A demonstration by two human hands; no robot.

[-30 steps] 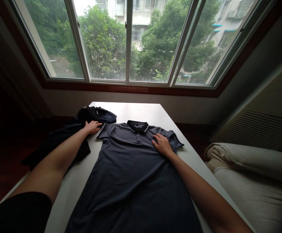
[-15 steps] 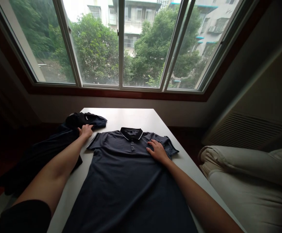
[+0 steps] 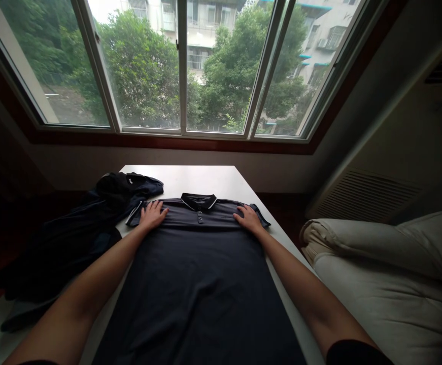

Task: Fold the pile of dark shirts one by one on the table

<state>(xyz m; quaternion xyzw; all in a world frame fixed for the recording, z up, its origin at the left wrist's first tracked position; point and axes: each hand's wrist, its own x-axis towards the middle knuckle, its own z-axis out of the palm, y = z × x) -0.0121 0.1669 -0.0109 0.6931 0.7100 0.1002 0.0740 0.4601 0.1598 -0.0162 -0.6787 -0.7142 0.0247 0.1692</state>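
Note:
A dark polo shirt (image 3: 201, 274) lies spread face up on the white table (image 3: 190, 177), its black collar (image 3: 198, 202) toward the window. My left hand (image 3: 153, 215) rests flat on the shirt's left shoulder, fingers apart, holding nothing. On the opposite shoulder, near the right sleeve, my right hand (image 3: 249, 219) lies open with its fingers spread. Soft wrinkles run across the lower body of the shirt. The bottom hem is out of view.
Dark clothes (image 3: 72, 228) are heaped along the table's left side and hang over its edge. A beige sofa (image 3: 392, 274) stands at the right. Beyond the table is a wall with a wide window (image 3: 182, 133).
My left hand has moved right, from the heaped clothes onto the shirt's left shoulder. My right hand stays on the right shoulder. The upper part of the shirt lies straighter.

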